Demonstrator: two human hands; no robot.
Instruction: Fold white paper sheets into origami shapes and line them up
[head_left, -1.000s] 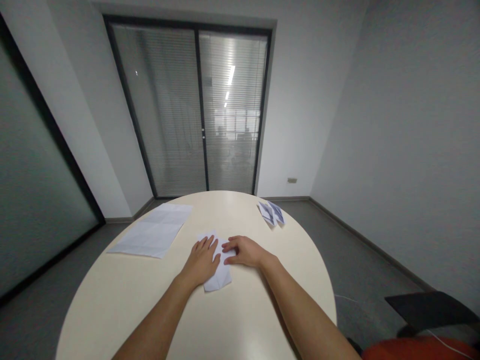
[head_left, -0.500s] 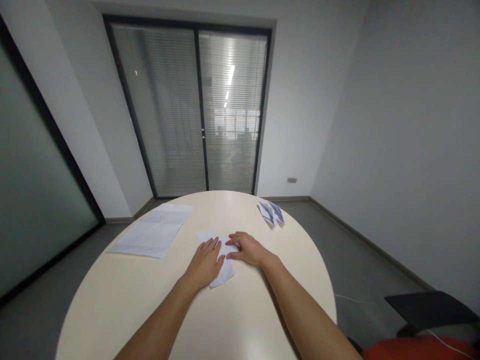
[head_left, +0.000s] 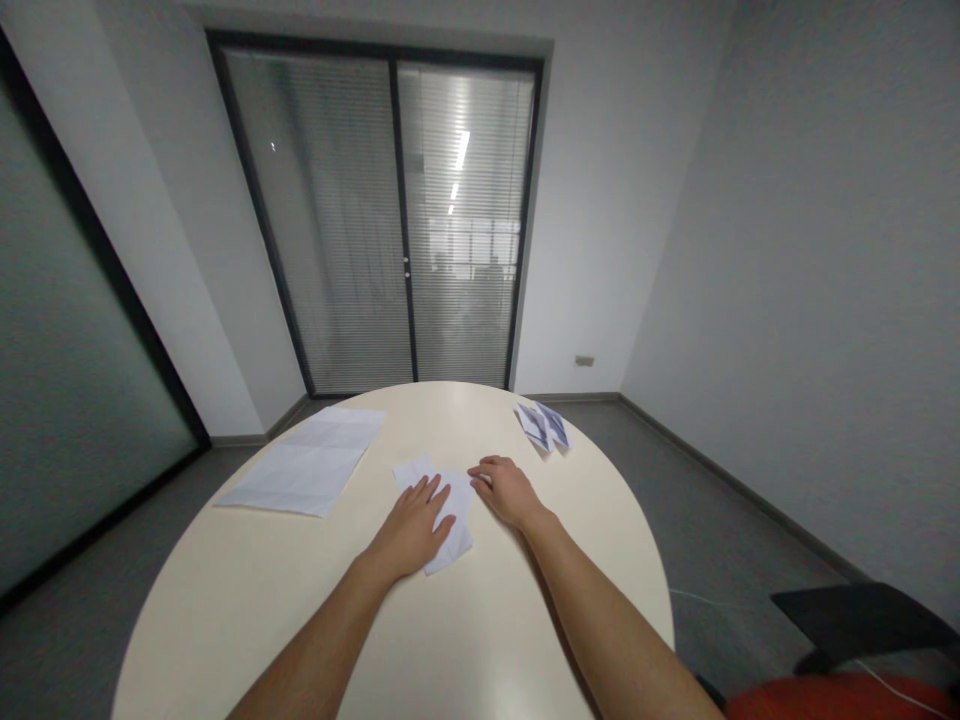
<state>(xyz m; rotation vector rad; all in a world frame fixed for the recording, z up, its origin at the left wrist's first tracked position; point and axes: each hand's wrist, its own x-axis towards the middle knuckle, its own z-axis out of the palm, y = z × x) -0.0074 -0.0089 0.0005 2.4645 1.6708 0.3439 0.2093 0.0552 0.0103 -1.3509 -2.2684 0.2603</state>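
A folded white sheet of paper point(head_left: 454, 540) lies on the round table before me, its creased far corner poking out past my fingers. My left hand point(head_left: 414, 525) rests flat across the left part of this paper, fingers spread, hiding some of it. At the paper's right edge is my right hand point(head_left: 508, 488), its fingers loosely stretched and slightly bent, fingertips at or just beside the edge. Nothing shows gripped in either hand.
A larger creased white sheet point(head_left: 307, 462) lies at the table's left. Near the far right rim stands a folded printed paper point(head_left: 541, 428). The pale round table point(head_left: 450, 660) has a chair point(head_left: 862, 615) at its lower right. Glass doors with blinds point(head_left: 375, 230) are beyond.
My right hand has slid right, from over the paper to its right edge, uncovering more of it. My left thumb has spread slightly, and the paper has shifted a little right.
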